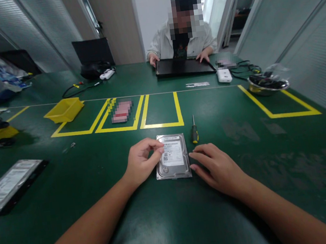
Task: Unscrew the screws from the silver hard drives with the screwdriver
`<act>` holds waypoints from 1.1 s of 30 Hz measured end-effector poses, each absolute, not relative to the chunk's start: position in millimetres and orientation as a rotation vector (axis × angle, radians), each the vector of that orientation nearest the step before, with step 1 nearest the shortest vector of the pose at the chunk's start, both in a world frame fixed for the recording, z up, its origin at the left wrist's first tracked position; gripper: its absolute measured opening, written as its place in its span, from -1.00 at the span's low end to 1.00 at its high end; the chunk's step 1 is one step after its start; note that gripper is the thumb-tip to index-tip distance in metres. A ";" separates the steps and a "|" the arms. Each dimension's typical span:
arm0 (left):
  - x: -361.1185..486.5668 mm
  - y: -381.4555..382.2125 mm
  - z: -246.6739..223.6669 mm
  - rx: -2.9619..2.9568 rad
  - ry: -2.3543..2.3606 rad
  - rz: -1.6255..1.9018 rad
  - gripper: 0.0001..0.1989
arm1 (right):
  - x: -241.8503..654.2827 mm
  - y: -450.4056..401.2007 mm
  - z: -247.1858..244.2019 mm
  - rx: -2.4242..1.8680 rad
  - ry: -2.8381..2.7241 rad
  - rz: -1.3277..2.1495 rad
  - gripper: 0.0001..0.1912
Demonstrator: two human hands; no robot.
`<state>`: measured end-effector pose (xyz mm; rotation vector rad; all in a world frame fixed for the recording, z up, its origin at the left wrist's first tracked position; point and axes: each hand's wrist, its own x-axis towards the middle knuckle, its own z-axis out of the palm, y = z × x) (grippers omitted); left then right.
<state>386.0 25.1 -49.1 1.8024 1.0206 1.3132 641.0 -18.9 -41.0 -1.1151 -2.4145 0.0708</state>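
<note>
A silver hard drive (pixel 174 158) with a white printed label lies flat on the green table in front of me. My left hand (pixel 143 158) reaches over its left edge, thumb and index fingertips brought close together in a pinch above the label. Whether something small sits between those tips, I cannot make out. At the drive's right edge, my right hand (pixel 216 167) rests with fingers curved and apart, holding nothing. A screwdriver (pixel 194 134) with a dark and yellow handle lies just beyond the right hand, its shaft pointing away.
Yellow tape frames mark the table, near a yellow bin (pixel 65 109) and a pink item (pixel 122 112). Left lies another hard drive (pixel 11 184); small metal bits (pixel 72 145) lie nearby. A metal bowl (pixel 268 85) stands right. Opposite, a person handles a black panel (pixel 184 67).
</note>
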 end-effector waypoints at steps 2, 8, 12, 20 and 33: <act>385.8 25.9 -49.8 1.813 1.019 1.313 -0.93 | 640.5 -19.2 -40.9 -1.094 -2.429 0.075 -0.74; 385.3 27.9 -49.0 1.852 1.023 1.328 -0.93 | 642.4 -18.8 -42.5 -1.112 -2.445 0.110 -0.74; 385.5 27.8 -48.5 1.881 1.007 1.331 -0.94 | 642.1 -20.4 -41.4 -1.112 -2.456 0.125 -0.74; 383.7 27.7 -51.5 1.871 0.986 1.315 -0.94 | 642.0 -22.3 -41.0 -1.072 -2.528 0.204 -0.71; 384.5 23.8 -39.2 2.116 0.963 1.178 -0.95 | 643.2 -22.5 -42.9 -1.045 -2.643 0.299 -0.56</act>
